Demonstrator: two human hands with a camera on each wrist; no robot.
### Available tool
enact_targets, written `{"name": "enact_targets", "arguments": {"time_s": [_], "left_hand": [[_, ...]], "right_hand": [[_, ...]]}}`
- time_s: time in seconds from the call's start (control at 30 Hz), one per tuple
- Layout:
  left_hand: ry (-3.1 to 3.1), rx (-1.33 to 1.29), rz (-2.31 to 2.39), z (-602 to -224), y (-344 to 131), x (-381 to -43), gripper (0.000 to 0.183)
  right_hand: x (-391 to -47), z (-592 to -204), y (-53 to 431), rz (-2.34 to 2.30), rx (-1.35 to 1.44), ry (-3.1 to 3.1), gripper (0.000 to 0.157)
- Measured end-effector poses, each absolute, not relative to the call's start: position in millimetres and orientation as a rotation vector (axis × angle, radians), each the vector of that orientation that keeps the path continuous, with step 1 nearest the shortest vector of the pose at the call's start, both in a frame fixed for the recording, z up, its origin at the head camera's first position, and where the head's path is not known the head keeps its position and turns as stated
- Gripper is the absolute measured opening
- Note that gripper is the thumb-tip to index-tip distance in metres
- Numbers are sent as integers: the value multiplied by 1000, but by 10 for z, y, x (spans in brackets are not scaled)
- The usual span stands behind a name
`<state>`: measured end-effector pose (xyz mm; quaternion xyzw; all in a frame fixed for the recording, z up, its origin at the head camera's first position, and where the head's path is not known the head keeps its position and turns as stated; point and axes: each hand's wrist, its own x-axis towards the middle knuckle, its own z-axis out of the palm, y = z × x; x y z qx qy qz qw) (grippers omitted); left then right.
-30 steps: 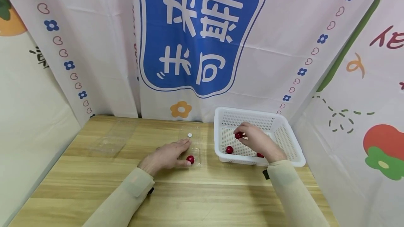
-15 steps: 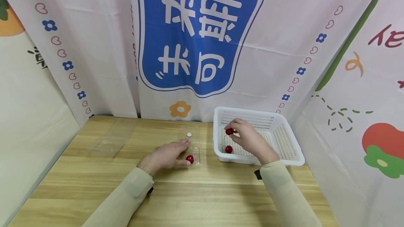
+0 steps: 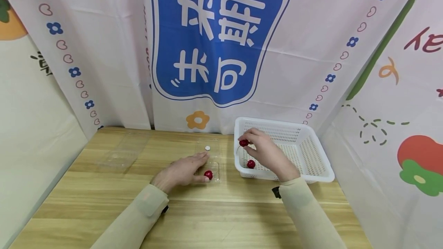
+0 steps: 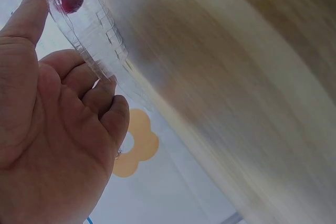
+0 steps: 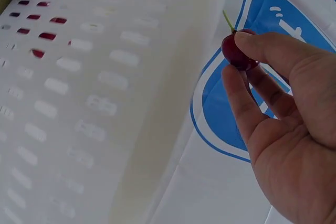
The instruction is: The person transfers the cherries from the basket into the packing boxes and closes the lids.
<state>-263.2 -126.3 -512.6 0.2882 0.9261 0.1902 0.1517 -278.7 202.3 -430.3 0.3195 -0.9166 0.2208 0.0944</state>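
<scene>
My right hand (image 3: pixel 268 153) pinches a dark red cherry (image 3: pixel 243 143) over the left side of the white basket (image 3: pixel 238 124). In the right wrist view, thumb and fingertips grip the cherry's body, with its green stem sticking up. A second red cherry (image 3: pixel 250 163) lies in the basket's near left corner. My left hand (image 3: pixel 183 169) rests against a small clear plastic box (image 3: pixel 216 166), thumb spread from the fingers. One red cherry (image 3: pixel 208 175) sits in the box's near half. In the left wrist view, fingertips touch the clear plastic edge.
Another clear plastic box (image 3: pixel 119 158) stands opened out on the left of the wooden table (image 3: pixel 221 218). A small white dot (image 3: pixel 207 148) shows on the near box's far half. Printed cloth (image 3: pixel 297 49) hangs behind the table and at its sides.
My right hand has moved left with the cherry, from the basket's middle toward its left rim. The left hand has stayed in place by the plastic box.
</scene>
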Motion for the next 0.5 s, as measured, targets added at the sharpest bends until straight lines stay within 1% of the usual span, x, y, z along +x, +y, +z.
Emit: {"name": "enact_targets", "arguments": {"time_s": [0.5], "left_hand": [[2666,815,540,-5138,-1263,-2641,96]], "right_hand": [[-2748,-4362,1672,616,997,-2729,26]]}}
